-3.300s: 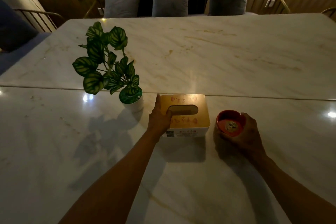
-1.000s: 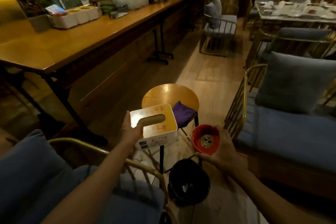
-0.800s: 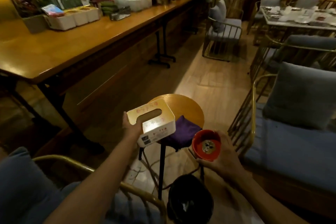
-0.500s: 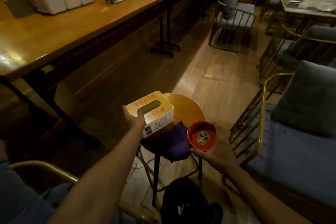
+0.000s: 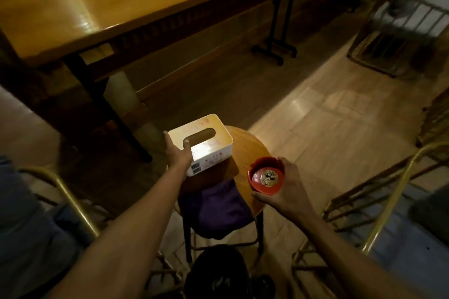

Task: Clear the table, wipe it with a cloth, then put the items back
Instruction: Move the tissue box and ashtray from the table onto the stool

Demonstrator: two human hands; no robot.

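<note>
The left hand [image 5: 177, 153] grips the near-left end of the tissue box [image 5: 201, 143], thumb on the lid beside the slot. The box is over the left part of the round wooden stool [image 5: 250, 150]; contact with the seat cannot be confirmed. The right hand [image 5: 283, 185] cups the red ashtray [image 5: 266, 175] from its right side, at the stool's right edge. A purple cloth [image 5: 216, 209] drapes over the seat's near edge, between the two forearms.
</note>
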